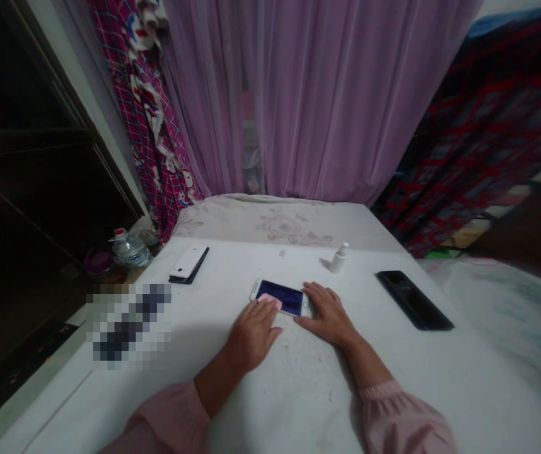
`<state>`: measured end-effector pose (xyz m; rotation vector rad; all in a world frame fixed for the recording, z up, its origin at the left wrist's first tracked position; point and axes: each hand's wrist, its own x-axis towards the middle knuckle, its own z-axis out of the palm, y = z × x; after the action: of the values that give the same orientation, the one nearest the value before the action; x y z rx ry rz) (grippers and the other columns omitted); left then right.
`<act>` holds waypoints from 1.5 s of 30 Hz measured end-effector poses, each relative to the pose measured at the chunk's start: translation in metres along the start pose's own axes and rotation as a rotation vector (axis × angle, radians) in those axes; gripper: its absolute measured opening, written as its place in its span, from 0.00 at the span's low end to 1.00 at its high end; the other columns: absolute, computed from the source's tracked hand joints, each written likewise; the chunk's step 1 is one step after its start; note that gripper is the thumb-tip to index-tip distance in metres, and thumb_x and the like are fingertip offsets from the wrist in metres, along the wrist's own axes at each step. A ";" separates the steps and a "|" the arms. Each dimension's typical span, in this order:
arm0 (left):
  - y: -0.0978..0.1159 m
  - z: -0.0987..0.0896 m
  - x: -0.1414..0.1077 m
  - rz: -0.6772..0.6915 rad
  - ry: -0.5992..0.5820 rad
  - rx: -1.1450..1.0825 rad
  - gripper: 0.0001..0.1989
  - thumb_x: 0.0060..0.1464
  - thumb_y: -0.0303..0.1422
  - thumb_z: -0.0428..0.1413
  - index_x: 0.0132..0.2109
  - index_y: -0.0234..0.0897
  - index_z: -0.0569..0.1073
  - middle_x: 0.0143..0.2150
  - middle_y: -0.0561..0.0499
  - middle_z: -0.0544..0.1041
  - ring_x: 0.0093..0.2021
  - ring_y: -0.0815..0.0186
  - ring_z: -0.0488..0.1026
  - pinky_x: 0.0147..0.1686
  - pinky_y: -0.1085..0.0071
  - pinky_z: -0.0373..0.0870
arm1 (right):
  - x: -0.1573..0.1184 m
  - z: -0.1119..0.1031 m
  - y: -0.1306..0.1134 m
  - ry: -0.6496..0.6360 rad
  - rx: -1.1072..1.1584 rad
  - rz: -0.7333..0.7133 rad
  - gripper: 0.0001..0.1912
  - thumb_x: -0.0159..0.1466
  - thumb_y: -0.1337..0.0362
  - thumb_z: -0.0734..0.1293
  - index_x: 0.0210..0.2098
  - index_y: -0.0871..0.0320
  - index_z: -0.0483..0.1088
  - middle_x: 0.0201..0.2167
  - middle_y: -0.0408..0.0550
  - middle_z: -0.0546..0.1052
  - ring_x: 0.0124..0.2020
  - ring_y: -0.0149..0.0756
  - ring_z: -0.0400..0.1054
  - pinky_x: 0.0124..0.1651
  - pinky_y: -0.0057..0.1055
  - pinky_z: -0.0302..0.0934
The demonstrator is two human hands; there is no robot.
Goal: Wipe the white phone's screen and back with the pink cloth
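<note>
A white smartphone point(287, 300) with a dark blue screen lies flat on the white-covered table, face up. With its fingers pressed down, my left hand point(252, 333) holds a small pink cloth point(270, 301) against the left part of the screen. The phone's right end sits between the thumb and fingers of my right hand point(328, 315), which steadies it on the table. Part of the cloth is hidden under my left fingers. Beyond my right hand stands a small white pump bottle point(339, 258), upright.
At the left are a white phone point(189, 261) lying over a dark one, and a pixelated dark item point(131, 323). A black phone point(413, 299) lies at the right. Purple curtains point(337, 101) hang behind the table point(294, 391). A plastic water jug point(131, 248) stands beyond its left edge.
</note>
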<state>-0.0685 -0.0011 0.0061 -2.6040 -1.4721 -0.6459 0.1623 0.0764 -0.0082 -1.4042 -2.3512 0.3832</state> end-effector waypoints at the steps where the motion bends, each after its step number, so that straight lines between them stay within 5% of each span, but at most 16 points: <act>1: -0.006 -0.003 -0.003 -0.001 0.013 0.006 0.23 0.66 0.35 0.47 0.64 0.32 0.63 0.63 0.41 0.69 0.66 0.57 0.61 0.63 0.55 0.61 | 0.000 0.000 0.000 0.001 0.001 0.001 0.38 0.56 0.47 0.69 0.61 0.57 0.63 0.64 0.58 0.63 0.67 0.53 0.52 0.67 0.56 0.41; 7: -0.025 -0.003 -0.003 -0.062 0.049 0.051 0.22 0.65 0.35 0.47 0.63 0.34 0.64 0.61 0.41 0.70 0.64 0.55 0.64 0.61 0.52 0.63 | 0.000 0.001 0.001 0.002 0.001 -0.003 0.38 0.56 0.47 0.69 0.61 0.56 0.62 0.64 0.58 0.63 0.67 0.54 0.52 0.66 0.57 0.41; 13: -0.002 0.005 0.005 0.005 0.018 0.011 0.25 0.65 0.39 0.47 0.64 0.29 0.63 0.63 0.39 0.69 0.66 0.55 0.61 0.63 0.55 0.60 | 0.000 0.000 0.001 0.002 0.002 0.001 0.38 0.56 0.46 0.69 0.60 0.58 0.63 0.64 0.58 0.64 0.67 0.54 0.52 0.66 0.56 0.42; 18: 0.016 0.011 0.021 0.033 -0.064 -0.020 0.25 0.65 0.43 0.48 0.64 0.35 0.63 0.62 0.45 0.70 0.66 0.60 0.61 0.65 0.59 0.57 | 0.000 0.003 0.002 0.023 -0.013 -0.008 0.36 0.56 0.47 0.68 0.59 0.57 0.64 0.64 0.59 0.64 0.66 0.53 0.53 0.66 0.56 0.44; 27: 0.003 0.009 0.042 0.247 -0.117 -0.115 0.20 0.66 0.39 0.48 0.62 0.39 0.66 0.61 0.50 0.71 0.65 0.65 0.62 0.66 0.65 0.55 | 0.000 0.005 0.003 0.033 -0.033 -0.013 0.33 0.57 0.51 0.67 0.59 0.57 0.65 0.64 0.58 0.64 0.66 0.52 0.54 0.66 0.55 0.44; 36: -0.006 0.016 0.064 0.130 -0.127 -0.083 0.20 0.66 0.39 0.48 0.60 0.38 0.67 0.61 0.48 0.71 0.65 0.63 0.62 0.64 0.62 0.55 | 0.000 0.002 0.001 0.015 -0.027 -0.003 0.36 0.57 0.47 0.67 0.59 0.58 0.64 0.63 0.59 0.64 0.65 0.52 0.55 0.66 0.55 0.45; 45: -0.041 0.004 0.048 -0.037 -0.112 -0.016 0.19 0.67 0.38 0.45 0.60 0.37 0.67 0.61 0.46 0.71 0.64 0.63 0.63 0.65 0.60 0.55 | 0.000 0.003 0.002 0.016 -0.024 -0.009 0.37 0.56 0.47 0.68 0.60 0.59 0.63 0.64 0.59 0.64 0.66 0.53 0.54 0.66 0.55 0.43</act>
<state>-0.0799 0.0597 0.0161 -2.6712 -1.5554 -0.5250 0.1630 0.0774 -0.0118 -1.4022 -2.3558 0.3409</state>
